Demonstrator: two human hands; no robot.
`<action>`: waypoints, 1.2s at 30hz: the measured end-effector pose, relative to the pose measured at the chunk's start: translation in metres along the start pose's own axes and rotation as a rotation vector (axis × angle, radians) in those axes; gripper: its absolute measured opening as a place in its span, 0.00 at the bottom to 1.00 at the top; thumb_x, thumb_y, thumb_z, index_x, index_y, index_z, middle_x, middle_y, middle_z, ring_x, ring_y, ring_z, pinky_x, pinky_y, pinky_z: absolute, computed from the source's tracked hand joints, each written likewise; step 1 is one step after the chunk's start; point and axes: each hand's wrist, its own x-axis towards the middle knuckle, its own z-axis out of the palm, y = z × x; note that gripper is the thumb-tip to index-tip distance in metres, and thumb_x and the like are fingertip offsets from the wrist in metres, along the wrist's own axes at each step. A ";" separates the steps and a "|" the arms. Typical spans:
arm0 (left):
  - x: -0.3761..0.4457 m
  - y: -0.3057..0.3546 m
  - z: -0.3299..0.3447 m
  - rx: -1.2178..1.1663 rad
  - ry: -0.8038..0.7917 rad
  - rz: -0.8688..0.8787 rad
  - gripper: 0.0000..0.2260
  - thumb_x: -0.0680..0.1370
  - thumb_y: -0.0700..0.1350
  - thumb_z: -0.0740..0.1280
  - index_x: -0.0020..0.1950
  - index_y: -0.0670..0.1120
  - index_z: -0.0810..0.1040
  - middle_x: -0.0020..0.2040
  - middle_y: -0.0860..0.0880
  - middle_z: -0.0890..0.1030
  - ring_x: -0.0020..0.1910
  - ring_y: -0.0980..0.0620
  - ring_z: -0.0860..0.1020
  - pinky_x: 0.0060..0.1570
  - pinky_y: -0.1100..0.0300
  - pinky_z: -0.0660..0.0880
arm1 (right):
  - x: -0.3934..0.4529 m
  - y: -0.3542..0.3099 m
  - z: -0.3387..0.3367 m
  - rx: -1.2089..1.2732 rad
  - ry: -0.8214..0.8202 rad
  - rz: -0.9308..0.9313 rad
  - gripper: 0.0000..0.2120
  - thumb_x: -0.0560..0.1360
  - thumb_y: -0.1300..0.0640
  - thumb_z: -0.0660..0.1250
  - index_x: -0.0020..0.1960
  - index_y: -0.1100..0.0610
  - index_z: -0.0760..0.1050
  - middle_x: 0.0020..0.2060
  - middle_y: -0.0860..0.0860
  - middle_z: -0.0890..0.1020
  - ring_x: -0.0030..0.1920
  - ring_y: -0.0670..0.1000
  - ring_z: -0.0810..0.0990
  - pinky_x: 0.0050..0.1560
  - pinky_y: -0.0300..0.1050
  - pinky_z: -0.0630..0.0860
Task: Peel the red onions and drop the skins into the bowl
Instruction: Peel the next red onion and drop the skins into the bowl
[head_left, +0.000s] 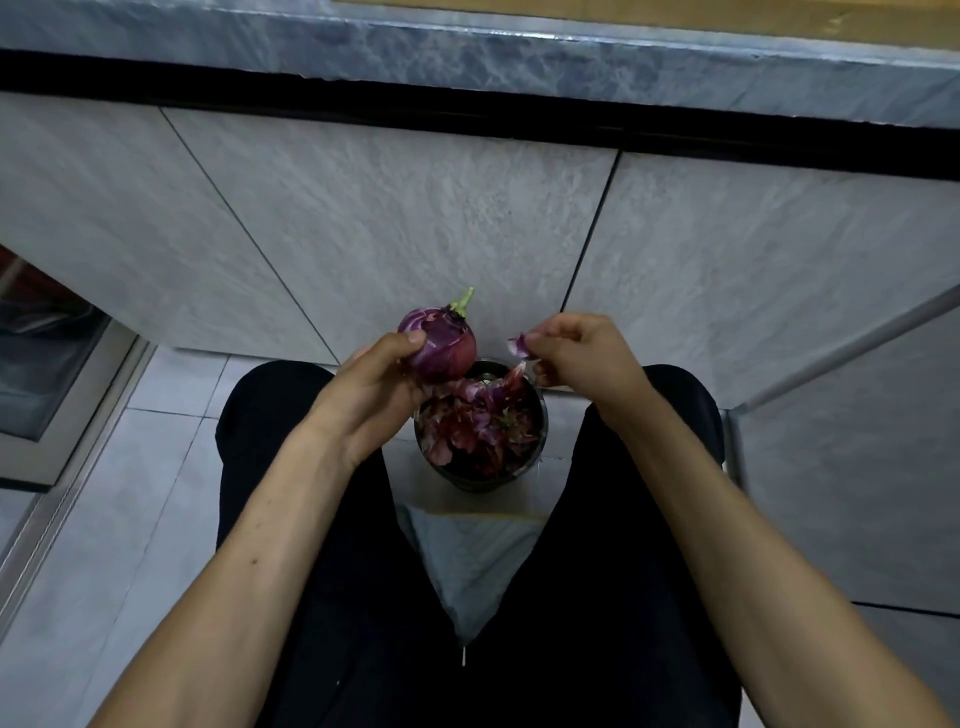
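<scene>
The onion (439, 343) sits at frame centre, green sprout up toward the top edge, gripped from below-left by the left hand (371, 382). Just right of it, the right hand (582, 353) pinches a torn skin (519, 345). The bowl (431, 467), heaped with skins, lies directly under that scrap, between the knees, so letting go should probably land it inside
</scene>
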 end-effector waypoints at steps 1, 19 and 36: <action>0.003 -0.003 -0.001 0.041 0.045 0.006 0.14 0.66 0.45 0.80 0.49 0.42 0.85 0.49 0.41 0.85 0.47 0.45 0.84 0.44 0.54 0.82 | 0.004 0.004 0.003 -0.139 0.027 -0.046 0.07 0.74 0.59 0.71 0.38 0.56 0.81 0.34 0.59 0.82 0.34 0.55 0.80 0.44 0.50 0.80; 0.002 -0.021 0.017 0.056 0.193 0.080 0.18 0.79 0.39 0.66 0.69 0.40 0.74 0.54 0.44 0.85 0.52 0.48 0.84 0.54 0.54 0.82 | 0.000 0.015 0.033 0.056 -0.181 -0.273 0.10 0.78 0.53 0.68 0.59 0.51 0.80 0.49 0.46 0.85 0.50 0.43 0.83 0.54 0.45 0.80; -0.008 -0.029 0.023 0.238 0.255 0.226 0.21 0.73 0.43 0.77 0.65 0.49 0.79 0.61 0.46 0.83 0.58 0.49 0.83 0.56 0.53 0.80 | -0.014 0.027 0.035 -0.171 0.140 -0.749 0.18 0.72 0.56 0.73 0.61 0.59 0.80 0.56 0.54 0.82 0.55 0.50 0.81 0.55 0.49 0.79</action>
